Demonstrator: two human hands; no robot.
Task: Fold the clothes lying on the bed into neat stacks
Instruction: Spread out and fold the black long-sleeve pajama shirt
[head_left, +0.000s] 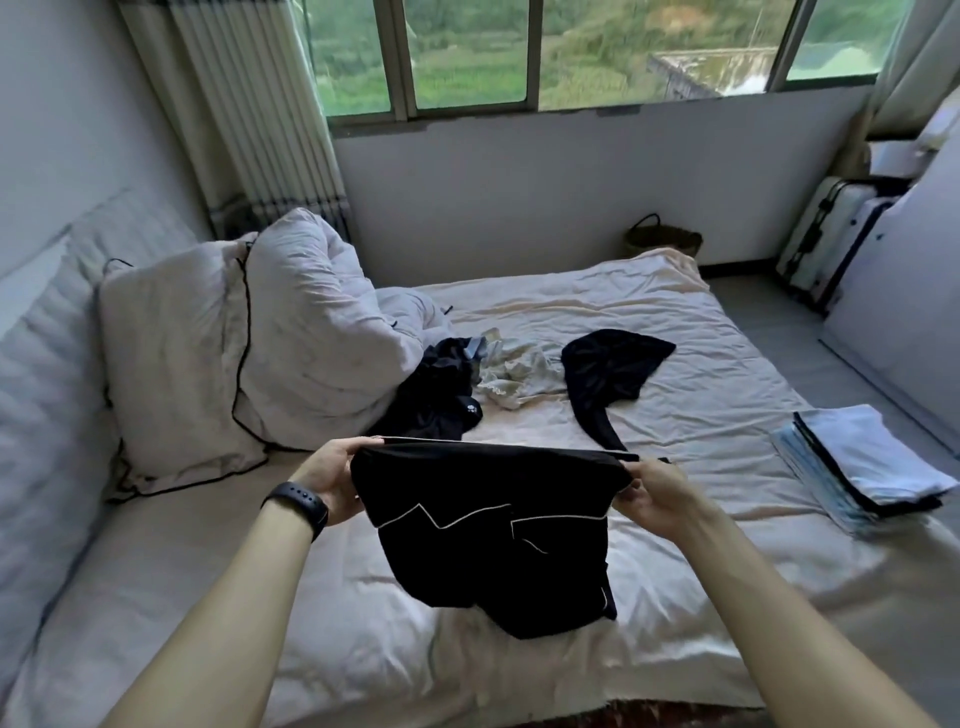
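Garment (493, 530), black with white piping, at centre, stretched between both hands just above the bed (675, 322). Left hand (332, 480) at its 9 o'clock end, fingers curled under the top edge, thumb on top. Right hand (652, 499) at the 3 o'clock end, fingers pinching the cloth. Top edge taut and level; lower part hanging crumpled, touching the sheet toward 6 o'clock. Black band (301, 501) on the left wrist.

Unfolded, beyond the hands toward 12 o'clock: dark heap (441, 400) against the duvet (322, 332), pale frilly piece (514, 374) just beside it, black piece (613, 369) spread flat toward 1 o'clock.

Folded stack (872, 462) at 3 o'clock near the bed's edge, white on top, blue and dark layers beneath. Pillow (171, 364) at 9 o'clock, leaning against the duvet.

Woven basket (662, 241) on the floor past the bed's far end at 1 o'clock, against the wall, handle raised; inside hidden, contents impossible to tell. Suitcases (826, 239) upright at 2 o'clock, closed.
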